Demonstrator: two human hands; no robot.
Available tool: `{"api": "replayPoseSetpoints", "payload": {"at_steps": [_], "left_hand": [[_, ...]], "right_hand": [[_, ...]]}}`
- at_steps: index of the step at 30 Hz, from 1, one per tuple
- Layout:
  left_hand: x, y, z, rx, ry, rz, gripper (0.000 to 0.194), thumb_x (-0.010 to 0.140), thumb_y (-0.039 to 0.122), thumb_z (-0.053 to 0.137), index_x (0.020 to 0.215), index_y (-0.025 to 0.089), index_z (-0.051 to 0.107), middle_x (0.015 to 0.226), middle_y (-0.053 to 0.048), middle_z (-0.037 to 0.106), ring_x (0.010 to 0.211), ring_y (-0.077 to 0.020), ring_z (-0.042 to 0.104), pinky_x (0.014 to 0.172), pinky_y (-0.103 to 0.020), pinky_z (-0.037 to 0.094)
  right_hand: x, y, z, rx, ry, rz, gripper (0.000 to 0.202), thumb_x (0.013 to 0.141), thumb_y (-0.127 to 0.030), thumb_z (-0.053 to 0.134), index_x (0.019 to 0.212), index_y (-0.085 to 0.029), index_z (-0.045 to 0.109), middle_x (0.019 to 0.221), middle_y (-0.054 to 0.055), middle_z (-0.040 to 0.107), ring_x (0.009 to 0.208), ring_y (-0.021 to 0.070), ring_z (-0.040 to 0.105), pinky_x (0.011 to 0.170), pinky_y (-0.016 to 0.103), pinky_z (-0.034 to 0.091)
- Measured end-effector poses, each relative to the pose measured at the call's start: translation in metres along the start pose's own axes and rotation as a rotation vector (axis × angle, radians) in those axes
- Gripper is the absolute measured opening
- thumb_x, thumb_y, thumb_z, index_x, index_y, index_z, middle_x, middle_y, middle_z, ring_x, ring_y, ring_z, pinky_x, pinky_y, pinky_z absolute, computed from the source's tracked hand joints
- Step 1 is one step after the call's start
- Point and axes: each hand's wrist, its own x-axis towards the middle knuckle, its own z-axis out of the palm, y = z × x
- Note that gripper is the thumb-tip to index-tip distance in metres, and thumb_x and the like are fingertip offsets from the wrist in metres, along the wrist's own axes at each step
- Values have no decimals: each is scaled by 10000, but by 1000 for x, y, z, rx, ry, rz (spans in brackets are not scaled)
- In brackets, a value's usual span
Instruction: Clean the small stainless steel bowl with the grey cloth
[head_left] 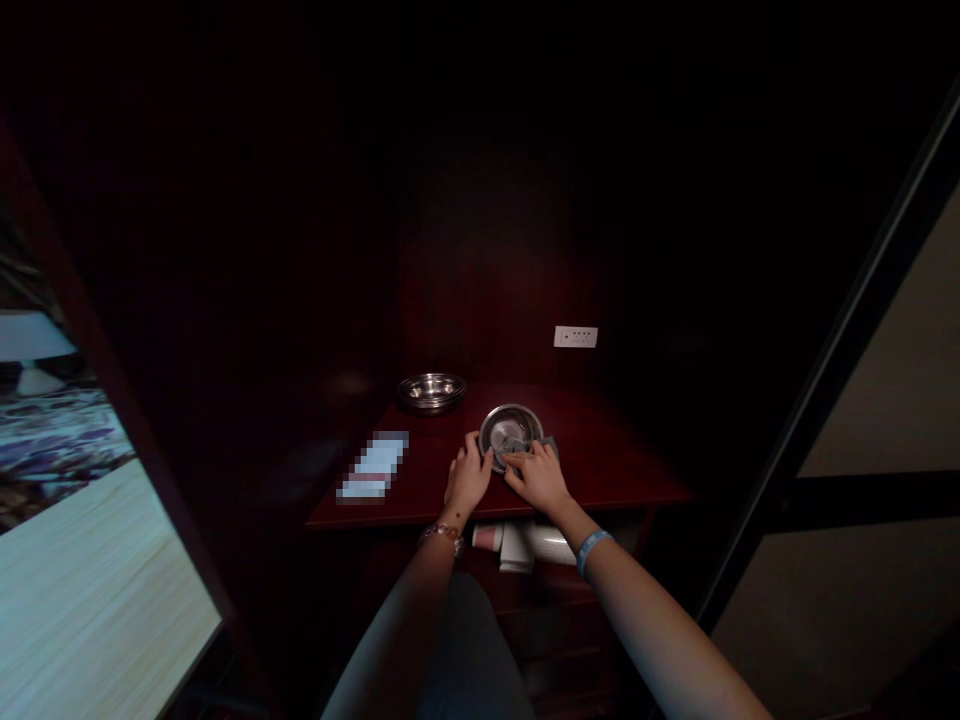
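A round steel bowl (511,413) is tilted toward the camera above the dark red shelf. My left hand (469,474) grips its left rim, with the thumb at the near side. My right hand (538,474) presses a grey cloth (517,445) against the inside of the bowl at the lower right, its fingers closed on the cloth. Part of the cloth shows past the right rim. Farther back on the left, a stack of shallow steel bowls (432,392) rests on the shelf.
The red shelf (600,470) has a blurred pale rectangle (375,465) at its left. A white socket (576,337) is on the back wall. Below the shelf are paper cups (551,543) and a white box (516,550). A light wooden surface (97,590) stands at far left.
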Motion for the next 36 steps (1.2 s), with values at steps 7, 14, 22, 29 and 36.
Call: {"api": "replayPoseSetpoints", "payload": {"at_steps": [7,14,22,29,36], "left_hand": [[-2,0,0,129,-96,-10,501,869,497,499,1243,178,404,1083,-145,631,1010,-271,619,897,-364,405],[-1,1,3,48,-66,27,421,901,329,462,1263,158,330,1230,-180,590,1135,-268,579,928,-375,388],[0,2,0,2,-17,-24,301,957,341,357,1214,185,358,1159,-146,635,1046,-231,622,878,-343,410],[-2,6,-1,240,-123,-20,452,899,512,430,1158,145,477,1109,-169,619,1093,-288,582,902,-351,388],[-1,7,-3,205,-138,-54,386,925,416,395,1208,167,473,1096,-150,619,1059,-278,592,889,-355,391]], "right_hand": [[0,2,0,-7,-10,-7,342,963,-379,414,1164,-295,677,1194,-2,685,1068,245,484,906,373,304],[1,-1,-2,-33,-9,5,354,961,-376,412,1220,-313,644,1195,-2,683,1067,254,486,907,381,305],[1,0,-1,-45,-5,0,372,959,-365,405,1242,-301,637,1159,32,696,1060,256,488,899,375,315],[0,1,-1,-38,-15,15,345,962,-374,415,1185,-301,669,1182,9,689,1057,250,489,900,374,315],[1,-2,-5,-63,-38,23,366,967,-372,412,1257,-313,627,1215,15,673,1048,248,497,893,371,321]]}}
